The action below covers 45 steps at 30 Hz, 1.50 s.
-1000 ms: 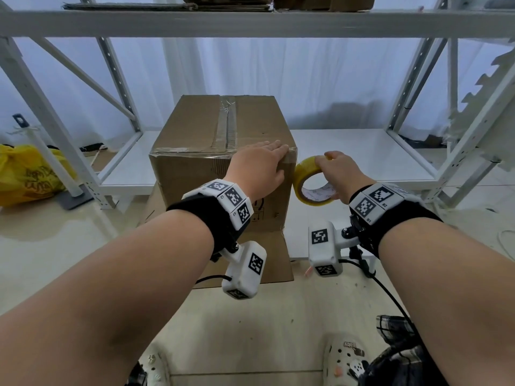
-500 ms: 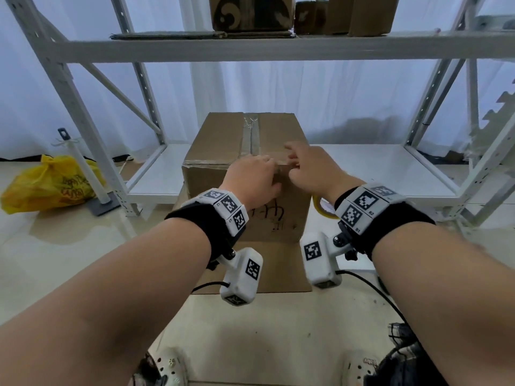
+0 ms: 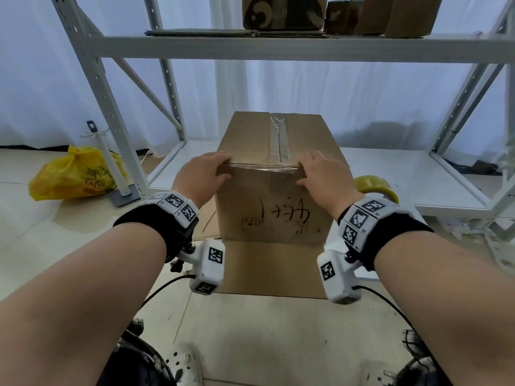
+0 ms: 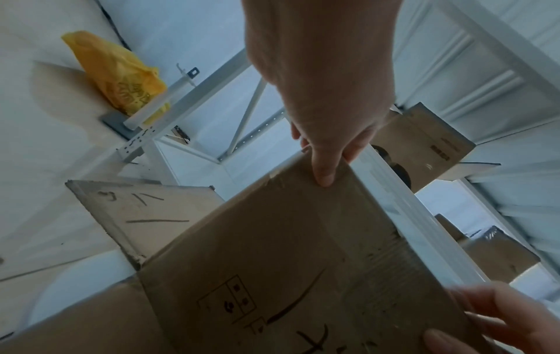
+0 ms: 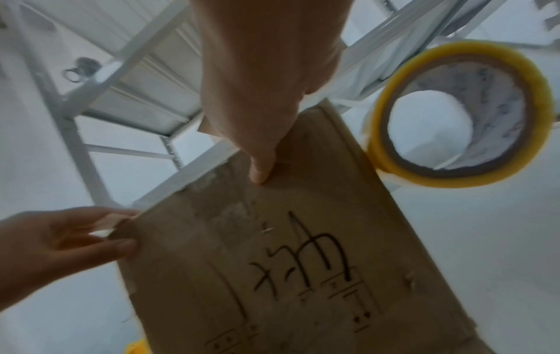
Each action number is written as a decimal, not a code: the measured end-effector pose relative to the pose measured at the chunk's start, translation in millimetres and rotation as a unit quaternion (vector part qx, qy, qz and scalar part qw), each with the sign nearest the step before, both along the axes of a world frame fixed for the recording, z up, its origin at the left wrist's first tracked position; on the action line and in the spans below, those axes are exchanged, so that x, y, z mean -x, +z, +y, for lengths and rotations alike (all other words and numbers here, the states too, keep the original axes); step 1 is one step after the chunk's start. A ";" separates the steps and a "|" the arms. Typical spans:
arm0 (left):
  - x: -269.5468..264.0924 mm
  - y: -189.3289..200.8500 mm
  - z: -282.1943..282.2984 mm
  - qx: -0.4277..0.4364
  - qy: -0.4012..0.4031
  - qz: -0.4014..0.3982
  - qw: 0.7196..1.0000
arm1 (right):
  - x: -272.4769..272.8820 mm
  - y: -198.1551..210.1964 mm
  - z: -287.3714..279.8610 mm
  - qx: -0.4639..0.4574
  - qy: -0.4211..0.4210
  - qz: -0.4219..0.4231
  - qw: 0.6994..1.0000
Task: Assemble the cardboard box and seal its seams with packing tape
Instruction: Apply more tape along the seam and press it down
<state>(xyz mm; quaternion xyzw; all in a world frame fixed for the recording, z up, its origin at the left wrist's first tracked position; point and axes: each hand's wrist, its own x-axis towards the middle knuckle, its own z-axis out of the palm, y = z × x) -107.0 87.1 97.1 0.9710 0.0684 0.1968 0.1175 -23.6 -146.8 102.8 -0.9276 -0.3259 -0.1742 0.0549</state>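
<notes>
Both hands, left hand (image 3: 204,174) and right hand (image 3: 323,176), gripped the box (image 3: 273,207) top corners; thumbs should press tape (image 3: 276,169) flat along the edge.

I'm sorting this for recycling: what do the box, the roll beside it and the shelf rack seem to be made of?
Box: brown matte cardboard, with scuffed faces and ink scrawl.
Tape roll: glossy, yellowish translucent plastic film, seemingly on a paper core.
Shelf rack: probably white painted metal, given the thin beams and punched uprights.
</notes>
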 end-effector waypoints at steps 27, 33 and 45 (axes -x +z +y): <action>-10.6 -8.7 14.7 0.313 -0.129 -0.081 0.938 | -4.9 4.7 74.5 -0.008 0.163 -0.004 0.987; -9.2 -3.8 8.3 0.211 -0.115 -0.083 0.967 | 1.8 2.4 67.9 -0.016 0.148 -0.028 0.988; -25.6 -2.3 10.8 0.198 -0.099 -0.036 0.975 | 4.6 -8.3 71.1 -0.052 0.173 -0.066 0.981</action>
